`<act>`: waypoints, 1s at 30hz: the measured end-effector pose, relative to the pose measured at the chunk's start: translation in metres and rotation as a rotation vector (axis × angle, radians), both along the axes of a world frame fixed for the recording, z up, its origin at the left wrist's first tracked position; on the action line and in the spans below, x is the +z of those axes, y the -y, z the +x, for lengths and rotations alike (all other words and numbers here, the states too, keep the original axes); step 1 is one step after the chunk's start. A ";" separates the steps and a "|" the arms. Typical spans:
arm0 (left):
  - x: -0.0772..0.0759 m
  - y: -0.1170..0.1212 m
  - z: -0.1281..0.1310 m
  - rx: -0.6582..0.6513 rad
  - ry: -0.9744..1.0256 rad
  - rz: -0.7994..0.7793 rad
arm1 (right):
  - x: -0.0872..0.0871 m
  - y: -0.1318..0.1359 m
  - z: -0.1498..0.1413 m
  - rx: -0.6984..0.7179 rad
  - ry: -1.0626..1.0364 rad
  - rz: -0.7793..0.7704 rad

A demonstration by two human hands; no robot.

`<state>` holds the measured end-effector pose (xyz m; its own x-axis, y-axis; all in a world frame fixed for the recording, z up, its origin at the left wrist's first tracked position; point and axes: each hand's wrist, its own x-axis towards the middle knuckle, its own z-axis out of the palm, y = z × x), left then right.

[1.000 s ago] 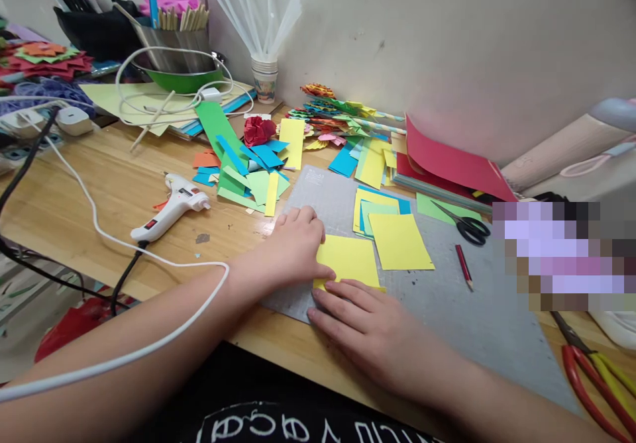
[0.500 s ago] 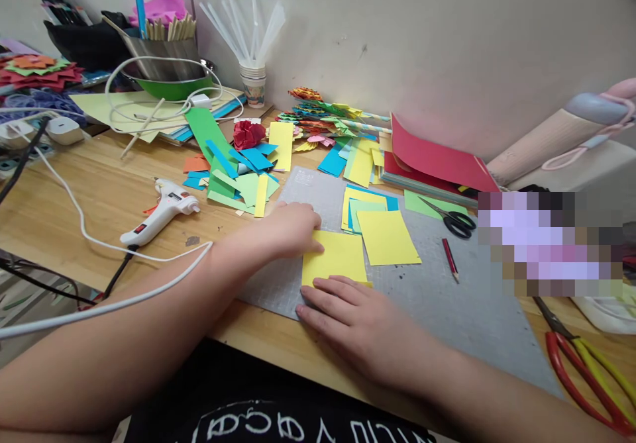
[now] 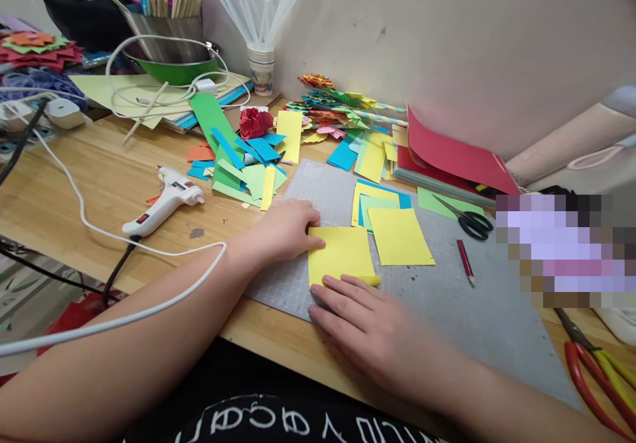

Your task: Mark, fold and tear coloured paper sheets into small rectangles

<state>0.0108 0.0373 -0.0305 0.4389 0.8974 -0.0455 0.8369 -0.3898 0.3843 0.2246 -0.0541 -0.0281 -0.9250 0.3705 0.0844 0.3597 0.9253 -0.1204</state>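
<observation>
A yellow sheet of paper (image 3: pixel 342 251) lies on the grey cutting mat (image 3: pixel 422 310), its near edge turned up into a narrow roll or fold. My left hand (image 3: pixel 285 231) holds the sheet's left edge, thumb on top and fingers curled beside it. Along the near edge, my right hand (image 3: pixel 362 324) lies flat with fingers stretched out over the turned edge, which sticks out to the right of the fingertips. Just right of this sheet is another yellow sheet (image 3: pixel 401 236), partly over a small stack of green, blue and yellow papers (image 3: pixel 365 199).
Black-handled scissors (image 3: pixel 472 223) and a red pencil (image 3: pixel 466 263) rest on the mat. A white glue gun (image 3: pixel 163 201) with cables lies left, beside coloured paper scraps (image 3: pixel 253 185). Red-handled scissors (image 3: pixel 591 363) are at right. A cup of straws (image 3: pixel 261 69) stands behind.
The turned near edge of the yellow sheet shows more at the right of my right hand. Both hands keep nearly the same place on the paper; the view has shifted slightly.
</observation>
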 end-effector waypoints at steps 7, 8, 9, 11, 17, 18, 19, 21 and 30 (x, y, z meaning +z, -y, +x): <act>0.000 0.000 0.001 0.003 0.004 0.004 | 0.000 -0.001 -0.001 -0.009 0.014 -0.037; 0.001 0.001 0.001 0.005 0.002 0.001 | 0.001 0.000 -0.001 -0.012 0.022 -0.047; 0.001 0.001 0.001 0.006 0.000 -0.001 | 0.001 0.000 -0.002 -0.017 0.030 -0.058; 0.002 0.002 0.002 0.014 -0.002 -0.006 | 0.003 0.002 -0.004 -0.028 0.044 -0.080; 0.013 0.017 0.006 0.030 0.020 0.080 | 0.006 0.006 -0.009 -0.107 -0.049 -0.126; 0.014 0.020 0.006 -0.023 0.033 0.059 | 0.006 0.007 -0.009 -0.122 -0.067 -0.122; 0.015 0.024 0.005 -0.084 0.050 0.016 | 0.005 0.007 -0.009 -0.134 -0.080 -0.118; 0.015 0.030 0.002 -0.169 0.087 -0.091 | 0.006 0.008 -0.009 -0.148 -0.095 -0.117; 0.014 0.035 -0.007 -0.182 0.132 -0.173 | 0.008 0.009 -0.009 -0.141 -0.098 -0.143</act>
<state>0.0038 0.0023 -0.0165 0.6044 0.7872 -0.1228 0.6972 -0.4480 0.5596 0.2157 -0.0629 -0.0206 -0.8531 0.5102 0.1091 0.4643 0.8378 -0.2873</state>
